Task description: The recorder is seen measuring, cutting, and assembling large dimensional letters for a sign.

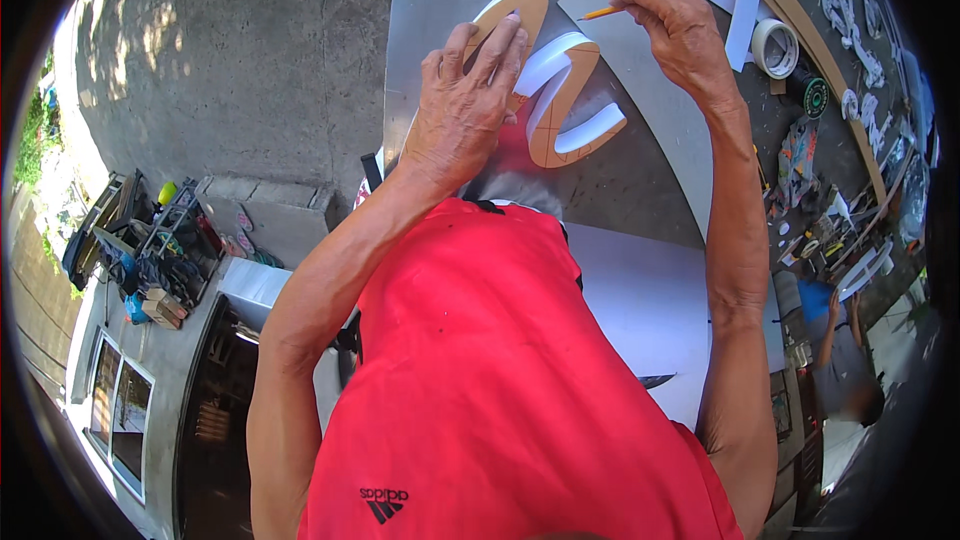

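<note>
My left hand (458,105) is on a curved, letter-like cutout (565,105) with a tan face and thick white sides. Its fingers bend over the upper loop and hold the piece, hiding part of it. In my right hand (680,35) is a yellow pencil (601,13), pinched between thumb and fingers. The pencil points left, above a grey flat sheet (645,70) and apart from the cutout. Both the cutout and the sheet lie on a grey work surface (430,0).
To the right lie a roll of white tape (774,48), a long tan curved strip (835,65), white scraps (850,30) and scattered tools. A white panel (640,280) is beside my red shirt. Another person (845,370) is at the far right.
</note>
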Demonstrator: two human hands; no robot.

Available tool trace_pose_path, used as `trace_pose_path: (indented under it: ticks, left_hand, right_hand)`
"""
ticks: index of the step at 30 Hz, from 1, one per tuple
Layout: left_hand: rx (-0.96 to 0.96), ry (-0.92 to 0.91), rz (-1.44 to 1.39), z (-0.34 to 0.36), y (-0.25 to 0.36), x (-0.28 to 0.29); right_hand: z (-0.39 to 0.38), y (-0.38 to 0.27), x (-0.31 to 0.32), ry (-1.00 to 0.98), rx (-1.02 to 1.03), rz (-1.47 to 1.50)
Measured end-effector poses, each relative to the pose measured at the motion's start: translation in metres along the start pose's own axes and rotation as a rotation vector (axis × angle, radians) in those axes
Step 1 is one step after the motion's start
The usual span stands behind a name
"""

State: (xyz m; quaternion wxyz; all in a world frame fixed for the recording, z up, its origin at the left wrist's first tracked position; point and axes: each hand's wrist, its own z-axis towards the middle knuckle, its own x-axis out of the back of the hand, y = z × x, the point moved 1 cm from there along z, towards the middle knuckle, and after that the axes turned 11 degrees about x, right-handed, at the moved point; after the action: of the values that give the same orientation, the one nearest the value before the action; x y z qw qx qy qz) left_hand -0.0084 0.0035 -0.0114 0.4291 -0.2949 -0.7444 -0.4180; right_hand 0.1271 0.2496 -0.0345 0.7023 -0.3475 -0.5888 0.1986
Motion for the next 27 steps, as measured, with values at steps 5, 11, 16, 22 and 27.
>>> trace_pose_path:
  ticks: [5,11,16,22,27]
  left_hand:
    - [0.034,-0.028,0.022,0.001,0.002,0.002]
    - [0.051,-0.050,0.018,0.002,0.002,0.002]
    - [0.058,-0.055,0.021,0.002,0.004,0.002]
    - [0.067,-0.062,0.019,0.003,0.005,0.002]
    - [0.055,-0.026,0.055,0.001,0.003,-0.003]
  right_hand:
    - [0.009,0.010,-0.008,-0.130,0.039,0.022]
    - [0.015,0.012,-0.017,-0.169,0.110,0.070]
    - [0.021,0.008,-0.025,-0.215,0.138,0.030]
    - [0.019,0.014,-0.007,-0.289,0.178,-0.148]
    - [0.014,0.008,0.013,-0.253,0.181,-0.256]
